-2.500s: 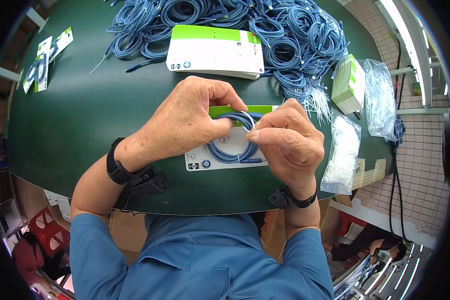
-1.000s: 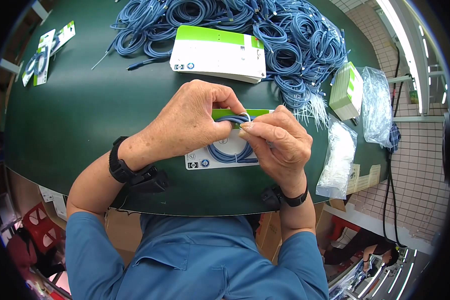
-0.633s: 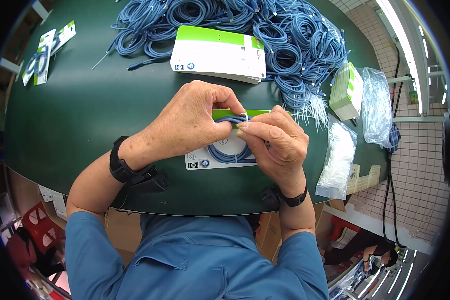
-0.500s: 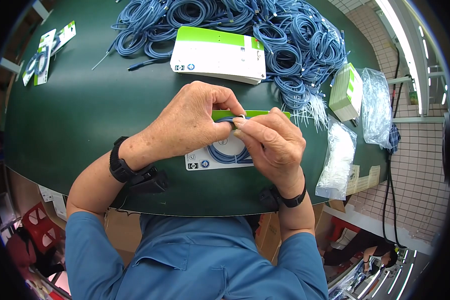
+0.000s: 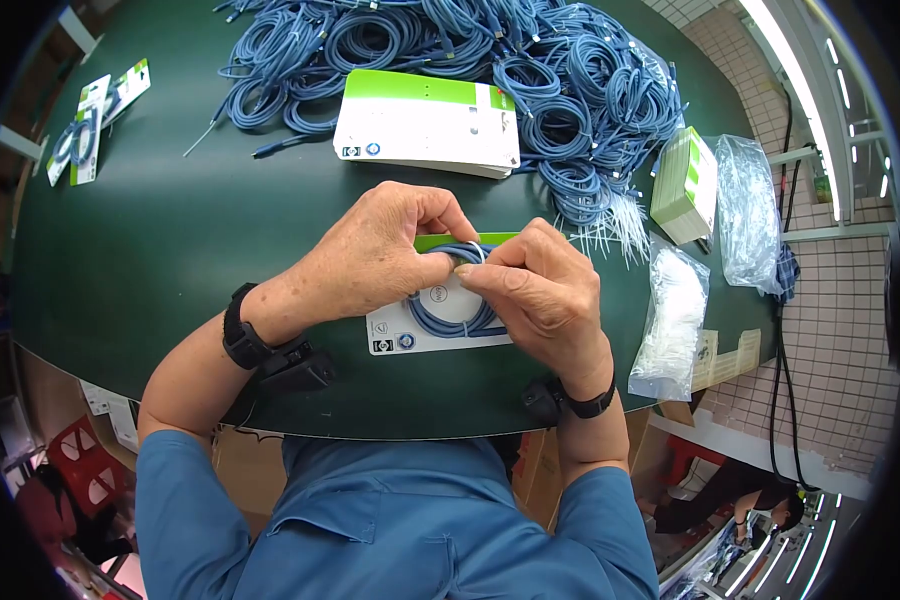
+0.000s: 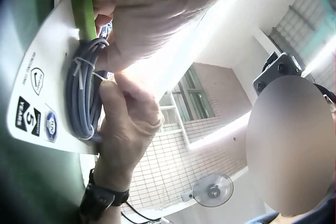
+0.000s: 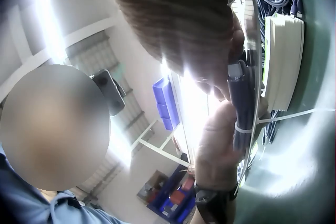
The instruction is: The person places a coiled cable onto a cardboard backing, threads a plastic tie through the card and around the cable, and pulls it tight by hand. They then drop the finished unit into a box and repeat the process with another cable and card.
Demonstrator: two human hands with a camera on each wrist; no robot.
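A coiled blue cable [image 5: 432, 322] lies on a white and green display card [image 5: 383, 325] in front of me. My left hand [image 5: 370, 250] grips the upper part of the coil and card with thumb and index finger. A white cable tie [image 5: 478, 251] loops around the coil there. My right hand [image 5: 548, 290] pinches the tie close beside the left fingertips. In the left wrist view, the right thumb is at the tie, against the coil [image 6: 80, 98]. The right wrist view shows a white tie end [image 7: 294, 115] sticking out behind the card.
A card stack [image 5: 425, 125] lies ahead, before a heap of blue coiled cables [image 5: 590, 90]. To the right are loose cable ties [image 5: 610, 225], another card stack [image 5: 682, 190] and plastic bags [image 5: 670, 325]. Carded cables [image 5: 82, 135] lie at far left.
The white tie's loop has become smaller around the coil. My right hand has moved left, closer to the left hand. The left hand keeps its grip on the coil and card.
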